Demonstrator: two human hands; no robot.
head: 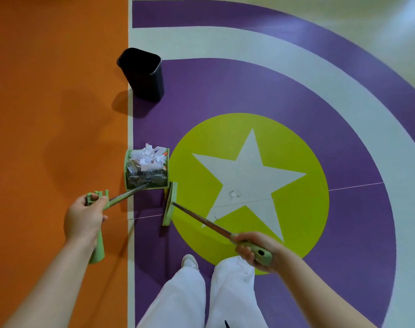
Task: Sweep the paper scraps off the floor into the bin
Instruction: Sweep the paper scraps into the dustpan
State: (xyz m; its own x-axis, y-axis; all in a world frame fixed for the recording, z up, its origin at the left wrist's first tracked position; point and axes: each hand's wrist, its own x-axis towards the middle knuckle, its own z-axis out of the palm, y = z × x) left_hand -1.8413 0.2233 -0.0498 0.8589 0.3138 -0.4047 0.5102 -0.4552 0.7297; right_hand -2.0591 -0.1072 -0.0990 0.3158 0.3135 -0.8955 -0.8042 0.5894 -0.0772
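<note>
A green dustpan [127,172] stands on the floor at the border of the orange and purple areas, with a heap of white paper scraps [149,157] inside it. My left hand [83,218] grips the dustpan's green handle [97,250]. My right hand [256,249] grips the green end of the broom handle [260,253]. The broom's head [169,204] stands on the floor just right of the dustpan. A few tiny scraps [233,194] lie on the white star. The black bin [142,74] stands upright farther ahead.
The floor is orange on the left and purple with a yellow-green circle and white star [246,176] on the right. My white trouser legs [206,297] and one white shoe [190,261] show at the bottom centre.
</note>
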